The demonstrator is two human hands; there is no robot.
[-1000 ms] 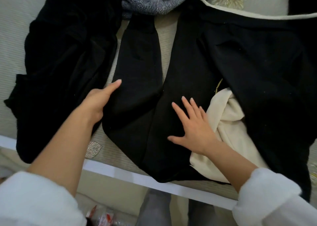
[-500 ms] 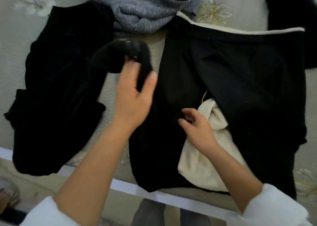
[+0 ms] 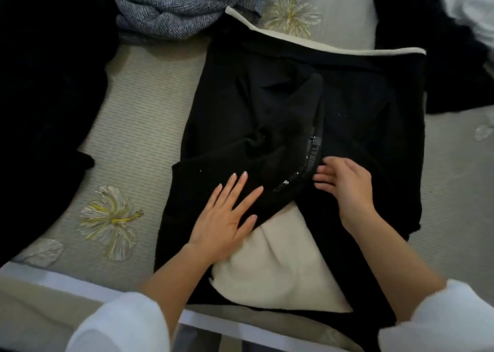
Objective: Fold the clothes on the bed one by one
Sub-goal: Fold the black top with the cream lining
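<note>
2 hands, left (image 3: 227, 215) and right (image 3: 347, 183), touch fuzzy cream-lined black garment (image 3: 347, 89).

Open for passing: bare strip of bed (image 3: 144, 106) between black heap (image 3: 48, 84) on the left and lined garment (image 3: 361, 98) in the middle. Closed at the far end by grey knit (image 3: 173, 9). Open again right of lined garment, near side; farther back, blocked by dark pile (image 3: 441, 57) just beside it.

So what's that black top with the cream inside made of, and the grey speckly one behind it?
The black garment with cream lining looks like a soft, matte knit or fleece; it's fuzzy with no shine. Its cream lining seems plush and thick. The grey speckled garment looks like chunky wool-type knit: visible ribbed stitches.
</note>
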